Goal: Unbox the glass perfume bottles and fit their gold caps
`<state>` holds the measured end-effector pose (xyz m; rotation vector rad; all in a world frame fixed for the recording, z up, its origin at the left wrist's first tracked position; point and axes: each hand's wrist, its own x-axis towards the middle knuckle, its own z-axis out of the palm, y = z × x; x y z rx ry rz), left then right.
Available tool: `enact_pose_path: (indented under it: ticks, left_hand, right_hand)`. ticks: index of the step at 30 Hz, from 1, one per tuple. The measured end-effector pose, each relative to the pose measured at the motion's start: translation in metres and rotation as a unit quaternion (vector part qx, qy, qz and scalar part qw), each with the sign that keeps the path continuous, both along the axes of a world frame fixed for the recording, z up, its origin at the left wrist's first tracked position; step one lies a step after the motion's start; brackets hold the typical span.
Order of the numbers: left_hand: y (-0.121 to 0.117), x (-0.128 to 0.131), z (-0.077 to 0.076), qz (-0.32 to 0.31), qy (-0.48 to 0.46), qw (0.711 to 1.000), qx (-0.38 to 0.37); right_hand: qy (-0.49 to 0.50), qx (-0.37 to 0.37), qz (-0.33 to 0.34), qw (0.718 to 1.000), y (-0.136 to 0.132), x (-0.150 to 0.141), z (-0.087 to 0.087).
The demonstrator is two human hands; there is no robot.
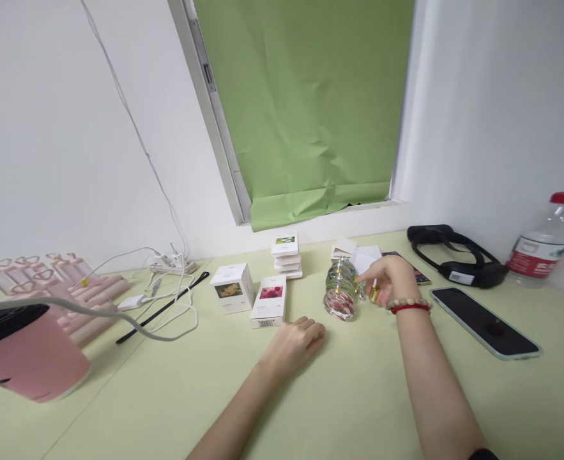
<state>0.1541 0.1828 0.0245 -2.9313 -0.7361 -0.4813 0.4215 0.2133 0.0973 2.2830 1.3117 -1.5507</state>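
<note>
My left hand point(297, 344) rests on the pale green table with its fingers curled in and nothing visible in them. It lies just in front of a white box with a pink flower picture point(268, 308). My right hand point(391, 276) is bent down beside a cluster of ribbed clear glass bottles point(340, 294), their lower part tinted pink. Its fingers curl about a small gold-collared piece with a white tip point(374, 292), and one fingertip points towards the glass. More small shiny parts point(361, 292) show under that fingertip, too small to name.
A white box with a yellow flower picture point(232, 289) and a stack of small white boxes point(286, 255) stand behind. To the right are a phone point(485, 322), a black headset point(458, 259) and a bottle point(543, 246). Leftward: cables point(186, 319), a pink cup point(32, 358), pink tubes point(87, 303).
</note>
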Motion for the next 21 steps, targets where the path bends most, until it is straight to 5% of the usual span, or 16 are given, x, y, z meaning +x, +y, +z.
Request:
enact_pose_path:
  ticks: [8, 12, 16, 21]
  left_hand:
    - [0.002, 0.001, -0.003, -0.007, -0.013, 1.0, 0.025]
    - [0.001, 0.003, -0.007, -0.025, -0.016, 1.0, -0.002]
    - [-0.001, 0.006, -0.009, -0.044, -0.021, 0.999, -0.019]
    - [-0.002, 0.009, -0.01, -0.047, -0.022, 0.999, -0.017]
  right_hand:
    - [-0.013, 0.027, -0.019, 0.999, -0.004, -0.008, 0.01]
    - [0.001, 0.135, -0.059, 0.989, -0.024, -0.009, 0.034]
    - [0.048, 0.194, -0.014, 0.98, -0.041, -0.019, 0.055]
    - [0.031, 0.185, 0.026, 0.982, -0.042, -0.035, 0.062]
